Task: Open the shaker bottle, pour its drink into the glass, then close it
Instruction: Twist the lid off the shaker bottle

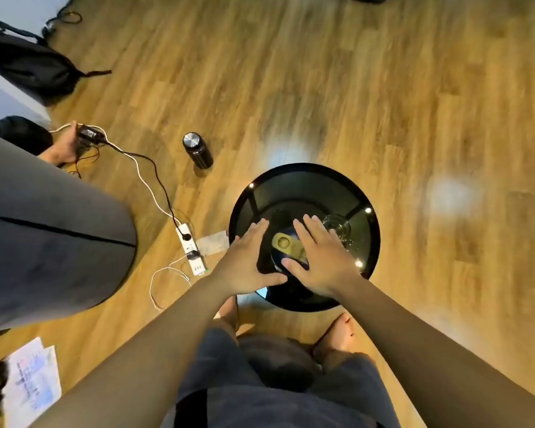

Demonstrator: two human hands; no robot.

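A dark shaker bottle with a gold flip cap (286,246) stands on a small round black glass table (303,180), seen from above. My left hand (244,261) hovers at the bottle's left side, fingers spread and flat. My right hand (318,257) is spread over the bottle's right side, its thumb near the lid edge. Neither hand grips anything. A clear glass (338,225) stands on the table just right of the bottle, partly behind my right fingers.
A black flask with a metal lid (197,149) stands on the wooden floor to the left. A white power strip (192,250) with cables lies left of the table. Another person's leg (44,230) fills the left. Papers (31,384) lie at lower left.
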